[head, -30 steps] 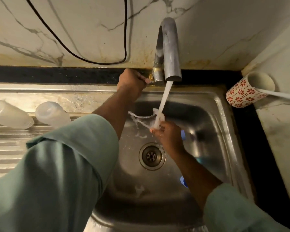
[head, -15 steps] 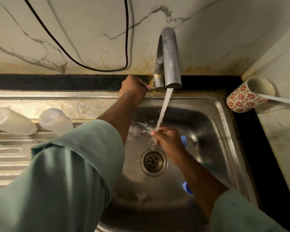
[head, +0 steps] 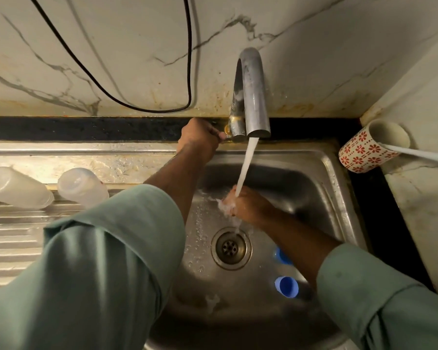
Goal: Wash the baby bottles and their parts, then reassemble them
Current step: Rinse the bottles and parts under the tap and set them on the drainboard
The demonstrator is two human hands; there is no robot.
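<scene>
The sink [head: 339, 188] takes a full stream from the tap [head: 250, 97], and the open drain [head: 230, 246] sits right under the person's right hand [head: 248, 207]. That hand is curled under the water; it seems to hold a small clear part, but splash hides it and what it grips cannot be told. A wet, slippery piece could slip out and drop onto the drain.

On the ribbed draining board [head: 13, 238] two bottles [head: 82, 186] lie on their sides; they could roll toward the basin.

The left hand [head: 200, 137] grips the tap handle, fingers wrapped round it. A hard turn would raise the flow and spray the sleeves.

Two blue caps [head: 286, 286] rest on the sink floor beside the right forearm, which could knock them.
</scene>
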